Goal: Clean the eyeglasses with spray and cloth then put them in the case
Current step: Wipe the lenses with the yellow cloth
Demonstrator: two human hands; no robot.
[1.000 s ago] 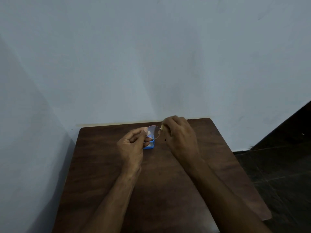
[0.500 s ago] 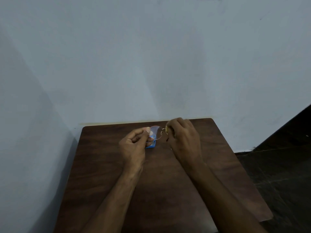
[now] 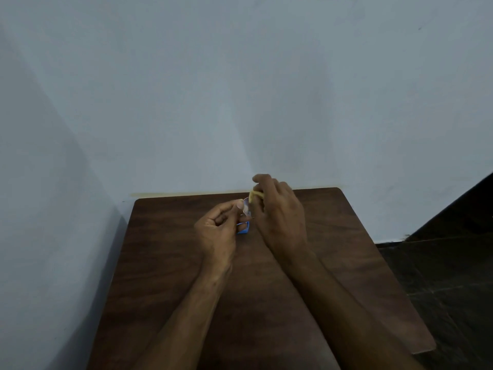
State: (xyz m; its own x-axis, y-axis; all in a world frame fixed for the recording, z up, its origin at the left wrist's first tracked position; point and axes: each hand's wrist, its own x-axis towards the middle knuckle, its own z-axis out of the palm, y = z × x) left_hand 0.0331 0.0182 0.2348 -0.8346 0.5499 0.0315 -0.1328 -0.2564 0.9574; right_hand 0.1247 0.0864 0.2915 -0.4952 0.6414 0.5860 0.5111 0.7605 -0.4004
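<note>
Viewing from the head camera, the only view, we are taking the dark wooden table (image 3: 266, 303) as our landmark.

Above the far middle of the table, we are seeing the left hand (image 3: 216, 233) curled narrow, its thumb and forefinger pinching the eyeglasses (image 3: 246, 207) at the one lens we can make out; the rest of the frame is hidden behind the hands. Just beside it, toward the table's far edge, the right hand (image 3: 277, 212) is closed on a bunched yellow cloth (image 3: 254, 194), the cloth sitting at the lens edge. Whether cloth and lens are touching we cannot tell.

Under the left hand, resting on the table, a small blue object (image 3: 244, 230) is showing; it is mostly covered, so we cannot say whether it is the spray or the case.

Risks, as we are judging them:
- The pinch on a thin lens is looking slight; a firm rub from the cloth could twist the frame out of the grip and drop it onto the table.
- Left fingertips resting on the glass could be re-smearing what is being wiped.
- Pressing hard on a fine wire frame could be bending it.
- The blue object lies directly beneath, so a drop could strike it.

Writing, brands, labels: none readable anywhere; the blue object is too small and too dim.
</note>
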